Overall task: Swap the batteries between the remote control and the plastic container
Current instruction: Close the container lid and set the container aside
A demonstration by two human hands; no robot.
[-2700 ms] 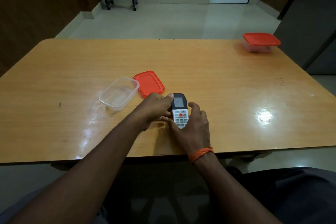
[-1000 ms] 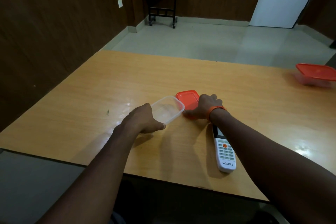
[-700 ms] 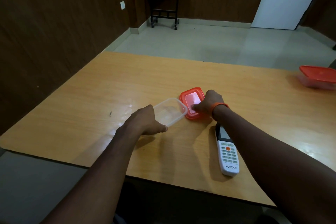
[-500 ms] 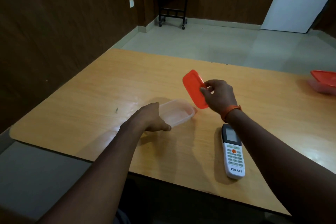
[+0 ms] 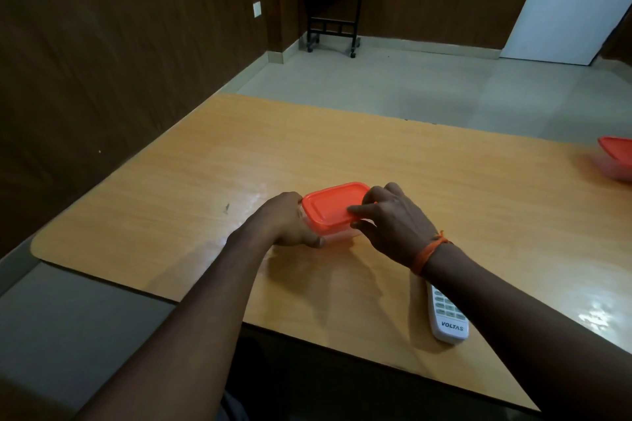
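Head view: the left hand (image 5: pixel 290 222) has its grip around the plastic container (image 5: pixel 337 231) at surface centre; the right hand (image 5: pixel 393 219) pinches the orange lid (image 5: pixel 333 203) onto it. Closing step, judged. Next: press the rim shut. Remote control (image 5: pixel 448 316) lies at 4 o'clock.

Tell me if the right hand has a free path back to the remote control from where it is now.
Probably yes. The remote control lies on the bare table just under the right forearm, nothing between it and the right hand. That hand would first have to let go of the orange lid.
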